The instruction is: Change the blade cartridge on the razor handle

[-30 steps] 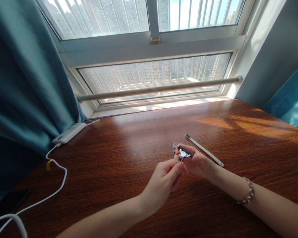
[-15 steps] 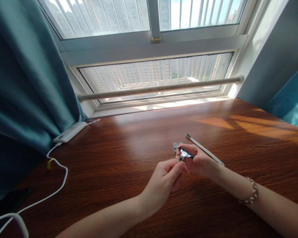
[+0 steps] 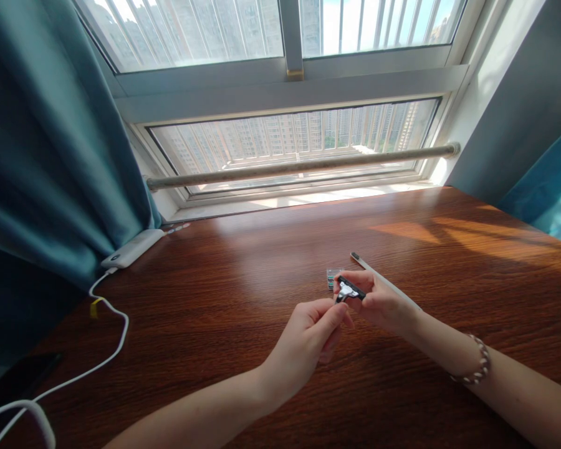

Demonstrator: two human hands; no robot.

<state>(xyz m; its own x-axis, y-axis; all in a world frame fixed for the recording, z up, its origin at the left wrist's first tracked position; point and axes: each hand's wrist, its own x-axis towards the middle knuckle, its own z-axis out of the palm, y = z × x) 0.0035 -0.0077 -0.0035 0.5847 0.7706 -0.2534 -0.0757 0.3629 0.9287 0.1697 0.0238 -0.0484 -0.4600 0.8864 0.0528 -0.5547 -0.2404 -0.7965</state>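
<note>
Over the wooden table, a razor [image 3: 348,290] with a silver neck and a dark head is held between both hands. My left hand [image 3: 315,327] is closed on its handle, which is mostly hidden by the fingers. My right hand [image 3: 381,302] grips the two ends of the razor head between thumb and fingers. Just behind the fingertips lies a small clear case [image 3: 331,278] with dark and teal parts, partly covered by the right hand. A white toothbrush [image 3: 384,279] with dark bristles lies slanting behind the right hand and wrist.
A white power bank [image 3: 133,249] with a white cable [image 3: 121,337] sits at the left by the blue curtain [image 3: 65,137]. A dark flat object [image 3: 23,377] lies at the lower left. Beyond the brown table [image 3: 206,349] runs a rail [image 3: 299,167] before the window.
Both hands stay almost in place around the razor. The right forearm has shifted very slightly, covering the near end of the toothbrush a little more.
</note>
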